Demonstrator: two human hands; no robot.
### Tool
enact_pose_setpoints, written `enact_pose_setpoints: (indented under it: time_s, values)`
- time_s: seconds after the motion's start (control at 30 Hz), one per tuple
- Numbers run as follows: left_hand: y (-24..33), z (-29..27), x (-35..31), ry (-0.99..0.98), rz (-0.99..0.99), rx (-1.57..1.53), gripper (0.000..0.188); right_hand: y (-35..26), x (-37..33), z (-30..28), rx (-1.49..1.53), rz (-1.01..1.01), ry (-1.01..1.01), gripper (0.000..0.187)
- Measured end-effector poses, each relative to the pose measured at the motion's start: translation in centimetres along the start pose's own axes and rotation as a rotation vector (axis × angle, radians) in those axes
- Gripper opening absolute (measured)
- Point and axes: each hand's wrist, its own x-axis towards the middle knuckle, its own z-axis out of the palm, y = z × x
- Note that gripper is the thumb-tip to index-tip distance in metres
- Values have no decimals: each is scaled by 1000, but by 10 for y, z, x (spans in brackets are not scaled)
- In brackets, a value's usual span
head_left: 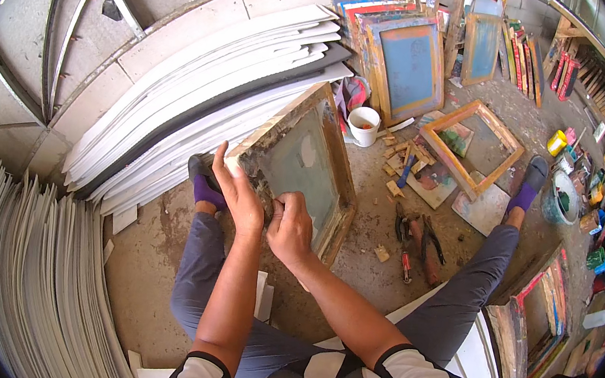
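Observation:
A paint-stained wooden screen-printing frame with grey-green mesh stands tilted up between my legs. My left hand holds its near left corner, the fingers stretched up along the outer edge. Just right of it, my right hand is closed in a fist against the frame's lower near side. Whatever the right fingers pinch is hidden from view. The near wooden side looks rough and dark with old residue.
Pliers and wood scraps lie on the floor, near a blue-handled tool. A bare wooden frame lies beyond them. White sheets are stacked at left. A white bucket and leaning screens stand at the back.

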Motion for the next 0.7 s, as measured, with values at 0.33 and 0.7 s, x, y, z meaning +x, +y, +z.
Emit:
enact_pose_setpoints:
  time_s: [0.33, 0.7]
  values:
    - [10, 1, 0, -147, -42, -25, 35, 3, 9, -7, -1, 65, -67, 18]
    - [1, -2, -10, -124, -19, 24, 37, 3, 14, -12, 140, -73, 85, 18]
